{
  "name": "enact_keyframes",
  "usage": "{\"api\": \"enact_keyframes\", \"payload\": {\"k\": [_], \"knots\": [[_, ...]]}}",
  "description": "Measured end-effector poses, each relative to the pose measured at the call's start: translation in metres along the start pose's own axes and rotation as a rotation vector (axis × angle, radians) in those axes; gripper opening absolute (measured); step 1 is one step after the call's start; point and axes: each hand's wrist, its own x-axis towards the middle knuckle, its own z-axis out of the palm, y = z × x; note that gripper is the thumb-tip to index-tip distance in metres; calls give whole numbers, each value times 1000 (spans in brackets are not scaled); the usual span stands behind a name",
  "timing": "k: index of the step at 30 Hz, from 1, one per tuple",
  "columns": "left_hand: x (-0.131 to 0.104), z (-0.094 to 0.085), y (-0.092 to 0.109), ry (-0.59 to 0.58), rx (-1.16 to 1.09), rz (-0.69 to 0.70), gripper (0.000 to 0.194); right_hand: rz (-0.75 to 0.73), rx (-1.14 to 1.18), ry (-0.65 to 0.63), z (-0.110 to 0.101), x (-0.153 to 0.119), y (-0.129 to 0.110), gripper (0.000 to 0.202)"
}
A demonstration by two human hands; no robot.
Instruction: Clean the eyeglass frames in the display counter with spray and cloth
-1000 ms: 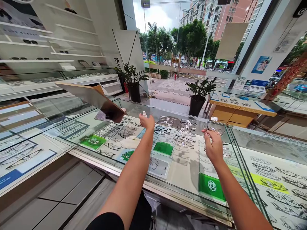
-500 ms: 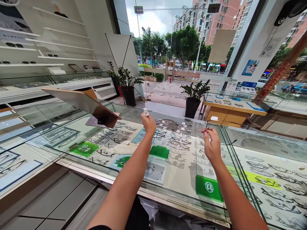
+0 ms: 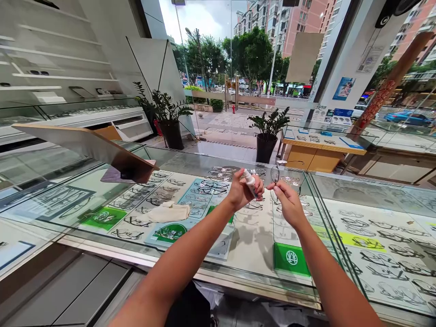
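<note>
In my left hand (image 3: pixel 242 190) is a small white spray bottle (image 3: pixel 250 180), its nozzle tilted up and to the left, with my fingers wrapped round it. Just to the right, my right hand (image 3: pixel 289 200) pinches a pair of thin dark-framed eyeglasses (image 3: pixel 275 174) by the frame. One lens stands upright above my fingertips, and a temple reaches off to the right. Both hands are raised over the glass display counter (image 3: pixel 252 252), close together but apart. A cream cloth (image 3: pixel 169 212) lies on the counter glass left of my left forearm.
Rows of eyeglasses (image 3: pixel 381 259) fill the case below and to the right. A tilted mirror board (image 3: pixel 91 147) stands at the left. Green cards (image 3: pixel 291 259) lie under the glass. Two potted plants (image 3: pixel 267 136) stand beyond the counter, before the glass door.
My left hand has moved right with the spray bottle, close to the eyeglasses. My right hand has shifted slightly left and turned the eyeglasses so a lens shows upright. The view has turned slightly right.
</note>
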Motion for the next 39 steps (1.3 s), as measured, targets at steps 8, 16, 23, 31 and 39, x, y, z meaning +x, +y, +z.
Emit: {"api": "enact_keyframes", "payload": {"k": [8,16,23,31,39], "knots": [[6,-3,-6,286,715,212,56,112,202,-106,-1,0,-6,31],[6,-4,-10,237,826,235,54,118,245,-190,5,-1,-8,33],[2,-2,-14,227,875,242,54,128,335,-118,2,1,-1,26],[-1,2,-22,160,1038,129,55,203,502,40,-4,6,-4,22],[2,-5,-17,199,1036,191,52,205,543,39,-3,5,-7,21]]}}
